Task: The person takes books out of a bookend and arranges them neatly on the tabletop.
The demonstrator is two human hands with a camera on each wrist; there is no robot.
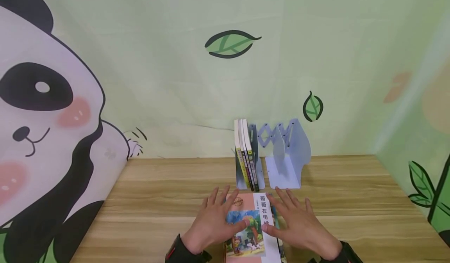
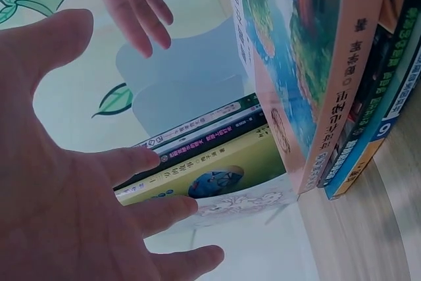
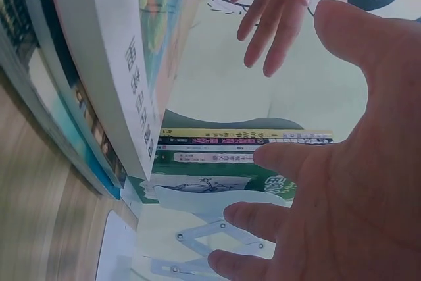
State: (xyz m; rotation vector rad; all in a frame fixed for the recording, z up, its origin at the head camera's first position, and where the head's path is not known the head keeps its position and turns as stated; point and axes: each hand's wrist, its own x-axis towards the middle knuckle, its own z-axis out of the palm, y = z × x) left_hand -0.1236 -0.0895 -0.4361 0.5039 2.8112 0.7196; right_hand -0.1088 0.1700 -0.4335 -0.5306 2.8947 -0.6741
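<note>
A stack of several books lies flat on the table, its top one a pink-covered picture book (image 1: 245, 237) with a white strip down the right side. Over the stack's left side hovers my left hand (image 1: 216, 220), fingers spread and palm down. My right hand (image 1: 299, 224) mirrors it over the right side, also spread. Both wrist views show bare palms, apart from the books. Beyond the fingertips, several upright books (image 1: 245, 153) stand in the left compartment of a pale metal expanding bookend (image 1: 284, 169), leaning slightly. In the left wrist view, the stack's spines (image 2: 368, 143) show.
The wood-grain table (image 1: 168, 192) extends to both sides of the stack and the bookend. Behind it hangs a pale green backdrop (image 1: 158, 60) printed with a panda (image 1: 42, 146) and leaves. The bookend's right compartment holds no books.
</note>
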